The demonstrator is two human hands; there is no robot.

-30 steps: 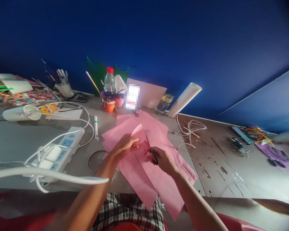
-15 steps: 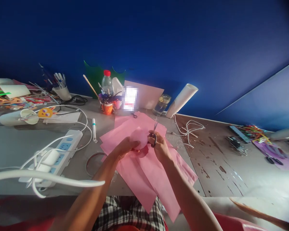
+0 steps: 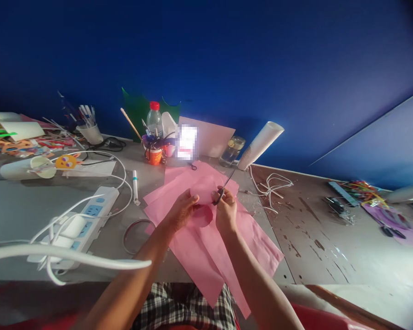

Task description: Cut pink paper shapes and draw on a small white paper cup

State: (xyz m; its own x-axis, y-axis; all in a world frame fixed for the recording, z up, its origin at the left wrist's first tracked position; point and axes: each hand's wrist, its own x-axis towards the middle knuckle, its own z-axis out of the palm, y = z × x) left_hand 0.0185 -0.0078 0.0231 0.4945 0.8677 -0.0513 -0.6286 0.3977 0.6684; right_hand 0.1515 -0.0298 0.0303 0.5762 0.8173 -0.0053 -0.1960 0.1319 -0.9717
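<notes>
Above the front edge of the table (image 3: pixel 316 247), near its middle: left hand (image 3: pixel 181 211), fingers pinched on a rounded pink paper cutout (image 3: pixel 203 190), held over loose pink paper sheets (image 3: pixel 213 256) overhanging that edge. Right hand (image 3: pixel 226 213), fingers closed on small scissors (image 3: pixel 226 183), blades angled up-right, just beside the cutout. Power strip (image 3: pixel 89 213) well left.

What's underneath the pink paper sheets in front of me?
The grey table shows around the pink paper sheets, and their near ends overhang checked cloth. Whatever lies flat beneath them is covered.
</notes>
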